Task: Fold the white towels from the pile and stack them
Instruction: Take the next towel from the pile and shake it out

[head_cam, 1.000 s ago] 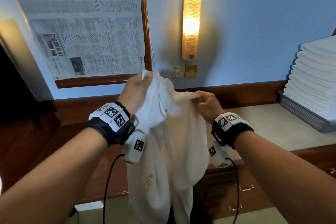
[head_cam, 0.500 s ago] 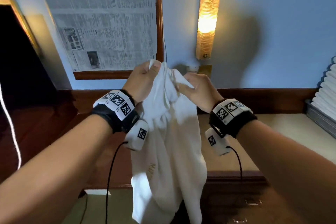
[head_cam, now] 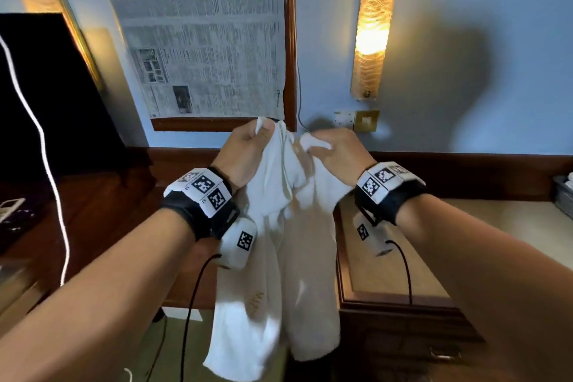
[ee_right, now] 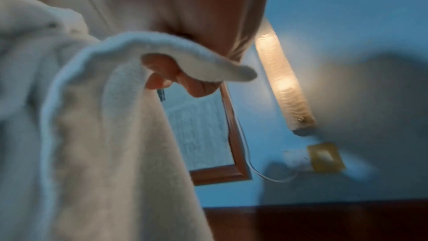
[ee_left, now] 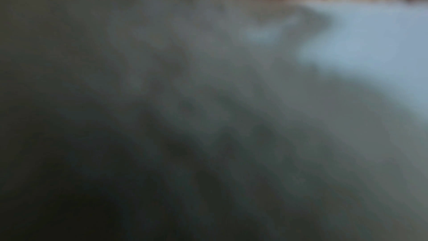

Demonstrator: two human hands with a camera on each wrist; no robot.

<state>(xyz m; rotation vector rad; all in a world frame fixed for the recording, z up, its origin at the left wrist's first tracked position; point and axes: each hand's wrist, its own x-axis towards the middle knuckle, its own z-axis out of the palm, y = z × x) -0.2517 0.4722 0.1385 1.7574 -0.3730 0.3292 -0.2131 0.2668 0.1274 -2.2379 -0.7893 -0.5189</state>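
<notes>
A white towel with gold lettering hangs in the air in front of me, bunched at the top. My left hand grips one upper corner of it between thumb and fingers. My right hand pinches the upper edge a short way to the right. In the right wrist view the towel drapes over my fingers, which curl around its hem. The left wrist view is filled by blurred, shadowed towel. A grey tray with folded towels shows at the far right edge.
A beige-topped wooden desk stands below my right arm, with drawers underneath. On the blue wall hang a newspaper-covered frame, a lit lamp and a socket plate. A dark screen stands at the left.
My view has turned left, so the stack of folded towels has slid almost out of sight. My hands have come closer together along the towel's top edge.
</notes>
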